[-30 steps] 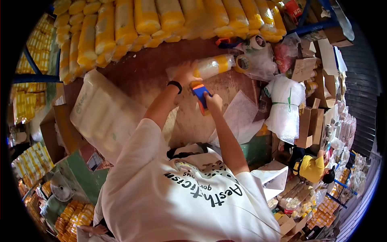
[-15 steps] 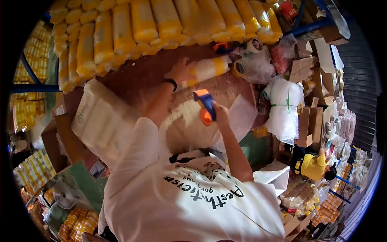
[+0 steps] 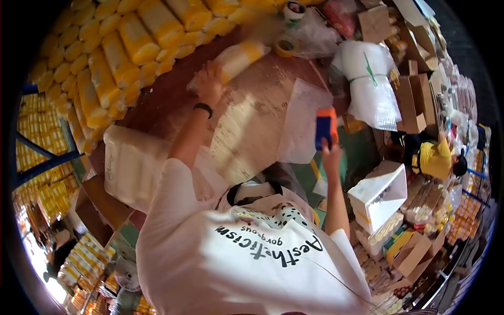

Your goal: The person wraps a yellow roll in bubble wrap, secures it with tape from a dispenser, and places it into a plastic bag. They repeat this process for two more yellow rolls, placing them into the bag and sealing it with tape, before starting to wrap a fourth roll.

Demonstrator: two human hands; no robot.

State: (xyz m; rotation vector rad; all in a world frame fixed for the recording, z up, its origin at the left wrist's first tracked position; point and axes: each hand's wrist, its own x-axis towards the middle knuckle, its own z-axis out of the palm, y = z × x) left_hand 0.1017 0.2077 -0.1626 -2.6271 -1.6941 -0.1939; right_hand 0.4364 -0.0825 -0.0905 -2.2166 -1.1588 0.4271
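My left hand (image 3: 211,83), with a black band on the wrist, lies with fingers spread on the near end of a wrapped yellow and white bundle (image 3: 240,59). The bundle rests on the worn reddish-brown table (image 3: 252,113). At the right, past the table's edge, my right hand (image 3: 331,149) is closed on an orange and blue tape dispenser (image 3: 325,128). A clear plastic sheet (image 3: 304,123) lies between the dispenser and the bundle. Near the bundle's far end is a yellowish tape roll (image 3: 285,46).
Stacked yellow bundles (image 3: 121,60) line the table's back. A bubble-wrap roll (image 3: 367,84) tied with green string is at the right, with cardboard boxes (image 3: 420,100) behind. A white foam box (image 3: 378,197) and a person in yellow (image 3: 436,159) are farther right. Pale wrapped packs (image 3: 136,168) lie left.
The view has turned. My right hand has moved the dispenser right, away from the bundle and past the table's edge. My left hand stays at the bundle's near end.
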